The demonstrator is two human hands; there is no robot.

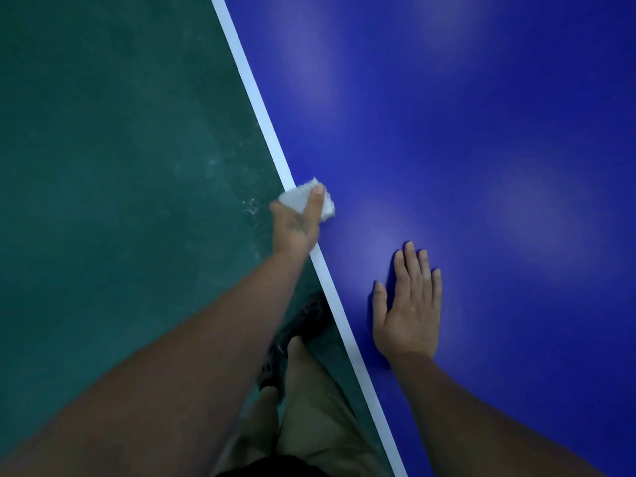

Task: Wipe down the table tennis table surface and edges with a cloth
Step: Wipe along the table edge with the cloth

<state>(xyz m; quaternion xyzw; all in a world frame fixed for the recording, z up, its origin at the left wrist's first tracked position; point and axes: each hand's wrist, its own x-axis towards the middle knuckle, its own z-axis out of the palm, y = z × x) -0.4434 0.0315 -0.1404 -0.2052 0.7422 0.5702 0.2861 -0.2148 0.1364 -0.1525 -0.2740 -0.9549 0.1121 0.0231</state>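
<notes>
- Head view looks down on the table (447,132). Its blue top fills the right of the frame, and its white edge stripe (254,98) slants from top centre down to the bottom, right of centre.
- Left hand (297,225) pinches the cloth (297,197) at mid-frame, right on the stripe. The thumb lies over the top; the fingers are hidden beneath.
- From the cloth the stripe's long axis runs up and away, so the next stroke probably follows that slant. This hand is the nearer one.
- Right hand (409,311) lies flat on the blue top, fingers straight and close together, to the lower right of the cloth and apart from it.
- Green floor (103,166) fills the left. A dark shoe (306,321) and tan trouser leg (316,407) stand beside the edge lower down. Nothing sits on the stripe ahead.
</notes>
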